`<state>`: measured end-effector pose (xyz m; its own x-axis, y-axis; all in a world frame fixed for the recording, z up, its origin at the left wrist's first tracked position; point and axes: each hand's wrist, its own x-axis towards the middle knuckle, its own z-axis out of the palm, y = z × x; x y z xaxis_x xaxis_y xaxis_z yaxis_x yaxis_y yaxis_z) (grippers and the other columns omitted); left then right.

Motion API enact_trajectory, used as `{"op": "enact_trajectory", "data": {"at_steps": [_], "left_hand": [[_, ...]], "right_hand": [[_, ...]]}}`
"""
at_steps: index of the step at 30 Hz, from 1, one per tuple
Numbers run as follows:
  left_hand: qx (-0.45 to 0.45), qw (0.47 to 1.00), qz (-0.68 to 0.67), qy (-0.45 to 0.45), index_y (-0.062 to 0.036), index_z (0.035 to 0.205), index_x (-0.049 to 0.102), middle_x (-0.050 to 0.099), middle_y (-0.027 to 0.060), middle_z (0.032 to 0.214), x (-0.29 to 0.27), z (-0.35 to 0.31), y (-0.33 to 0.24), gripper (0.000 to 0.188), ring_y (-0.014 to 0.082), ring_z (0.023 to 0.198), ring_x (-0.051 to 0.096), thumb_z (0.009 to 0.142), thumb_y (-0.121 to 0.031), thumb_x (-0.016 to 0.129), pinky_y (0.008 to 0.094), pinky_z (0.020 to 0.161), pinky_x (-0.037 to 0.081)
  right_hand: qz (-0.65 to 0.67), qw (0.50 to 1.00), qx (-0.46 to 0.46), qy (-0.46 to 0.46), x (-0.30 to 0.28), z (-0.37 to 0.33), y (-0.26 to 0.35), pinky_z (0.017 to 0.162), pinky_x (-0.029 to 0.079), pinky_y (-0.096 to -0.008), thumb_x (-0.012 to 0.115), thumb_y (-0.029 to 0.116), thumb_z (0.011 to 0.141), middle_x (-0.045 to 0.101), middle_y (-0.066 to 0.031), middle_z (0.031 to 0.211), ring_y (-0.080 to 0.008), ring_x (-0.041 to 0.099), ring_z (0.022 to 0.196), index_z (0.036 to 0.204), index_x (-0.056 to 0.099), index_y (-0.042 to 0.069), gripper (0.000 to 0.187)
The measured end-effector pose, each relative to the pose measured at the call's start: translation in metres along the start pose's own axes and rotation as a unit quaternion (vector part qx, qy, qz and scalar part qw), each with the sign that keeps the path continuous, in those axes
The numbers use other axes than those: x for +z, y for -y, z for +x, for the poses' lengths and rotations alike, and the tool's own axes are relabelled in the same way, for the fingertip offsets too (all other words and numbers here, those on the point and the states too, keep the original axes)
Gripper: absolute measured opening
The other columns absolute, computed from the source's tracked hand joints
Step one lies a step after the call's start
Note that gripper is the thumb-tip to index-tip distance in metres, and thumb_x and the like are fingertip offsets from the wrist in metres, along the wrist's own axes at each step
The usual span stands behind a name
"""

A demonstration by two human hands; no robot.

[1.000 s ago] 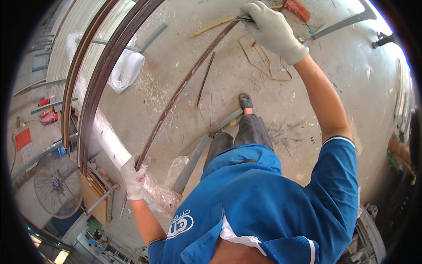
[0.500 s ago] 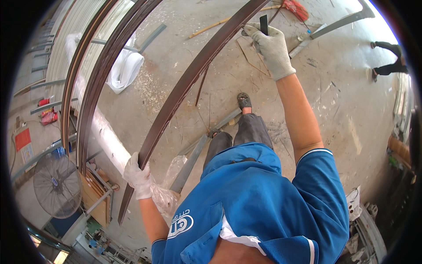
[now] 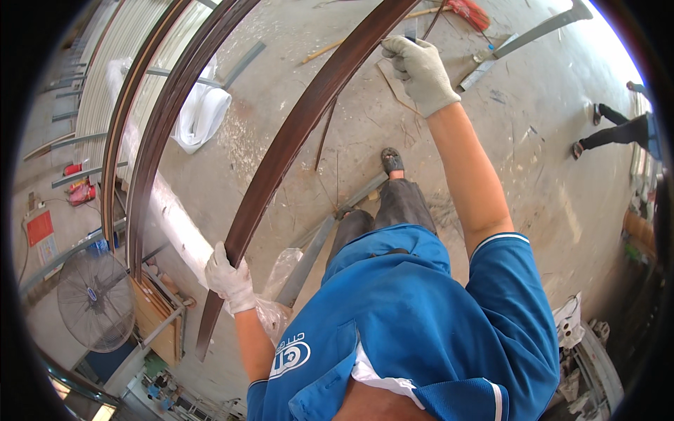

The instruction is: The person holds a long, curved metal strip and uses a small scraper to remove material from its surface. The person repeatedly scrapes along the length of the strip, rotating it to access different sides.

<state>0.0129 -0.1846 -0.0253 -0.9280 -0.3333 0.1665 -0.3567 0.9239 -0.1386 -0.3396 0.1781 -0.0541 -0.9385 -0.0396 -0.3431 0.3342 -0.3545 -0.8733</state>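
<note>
A long dark-brown profile strip with a wood-like face [image 3: 295, 133] runs slantwise before me, bending in the fisheye picture from upper right to lower left. My left hand [image 3: 230, 279], in a pale work glove, is closed around the strip close to its lower end. At its upper part my right hand [image 3: 425, 78], gloved too, is closed beside the strip's edge. A small flat dark piece [image 3: 411, 39], like a blade, pokes out between those fingers; most of it is hidden.
More brown profiles [image 3: 158, 133] stand at left on grey metal supports, beside a plastic-wrapped roll [image 3: 175, 217] and a black fan [image 3: 96, 300]. A metal bar [image 3: 309, 256] lies near my feet. A red broom [image 3: 469, 12] is at the back; another person [image 3: 621, 133] is at far right.
The brown strip has turned, showing more of its broad face. My right hand has rotated, and its dark piece stands out less. The person at far right has shifted their legs.
</note>
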Motion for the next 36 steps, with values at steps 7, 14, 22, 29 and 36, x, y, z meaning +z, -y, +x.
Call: {"op": "enact_trajectory", "data": {"at_steps": [7,14,22,29,36], "left_hand": [[-0.002,1.000,-0.015,0.019,-0.0089,0.115,0.065,0.067,0.0158,0.092,-0.006,0.002,-0.002,0.044,0.0388,0.087,0.064,0.073,-0.017,0.074,0.0493,0.081,0.051],[-0.010,0.999,-0.023,0.028,-0.0084,0.116,0.065,0.068,0.0158,0.094,-0.007,0.003,-0.001,0.046,0.0386,0.088,0.065,0.071,-0.016,0.075,0.0488,0.081,0.051],[-0.004,1.000,-0.009,-0.001,-0.0079,0.114,0.065,0.068,0.0163,0.093,-0.003,0.001,-0.006,0.043,0.0392,0.088,0.064,0.072,-0.015,0.075,0.0494,0.082,0.051],[-0.011,0.999,-0.011,-0.032,-0.0074,0.112,0.065,0.068,0.0156,0.095,0.001,-0.002,-0.007,0.039,0.0392,0.090,0.063,0.075,-0.014,0.074,0.0501,0.083,0.050],[-0.005,0.999,-0.013,-0.045,-0.0075,0.113,0.064,0.068,0.0153,0.095,0.003,-0.002,-0.007,0.040,0.0389,0.090,0.063,0.075,-0.013,0.075,0.0501,0.083,0.050]], "right_hand": [[-0.005,0.994,-0.097,-0.046,0.002,-0.002,-0.028,0.053,0.039,-0.0242,0.072,0.011,0.088,0.064,-0.0002,0.077,-0.0056,0.049,0.060,0.092,0.071,0.001,0.011],[-0.033,0.992,-0.112,-0.042,-0.009,-0.010,-0.024,0.053,0.038,-0.0212,0.072,0.013,0.092,0.065,0.0021,0.077,-0.0033,0.046,0.060,0.098,0.076,0.001,0.014],[0.015,0.999,-0.036,0.021,-0.009,-0.005,-0.017,0.049,0.030,-0.0193,0.069,0.009,0.095,0.071,-0.0055,0.090,-0.0021,0.042,0.059,0.109,0.072,-0.004,0.019],[0.033,0.999,0.020,0.013,-0.002,-0.002,-0.006,0.047,0.029,-0.0201,0.068,0.008,0.095,0.068,-0.0050,0.088,-0.0019,0.042,0.058,0.105,0.071,-0.003,0.015],[-0.051,0.998,-0.023,-0.027,0.003,-0.001,-0.009,0.048,0.031,-0.0224,0.071,0.012,0.093,0.061,-0.0010,0.076,-0.0033,0.043,0.057,0.100,0.070,-0.003,0.016]]}}
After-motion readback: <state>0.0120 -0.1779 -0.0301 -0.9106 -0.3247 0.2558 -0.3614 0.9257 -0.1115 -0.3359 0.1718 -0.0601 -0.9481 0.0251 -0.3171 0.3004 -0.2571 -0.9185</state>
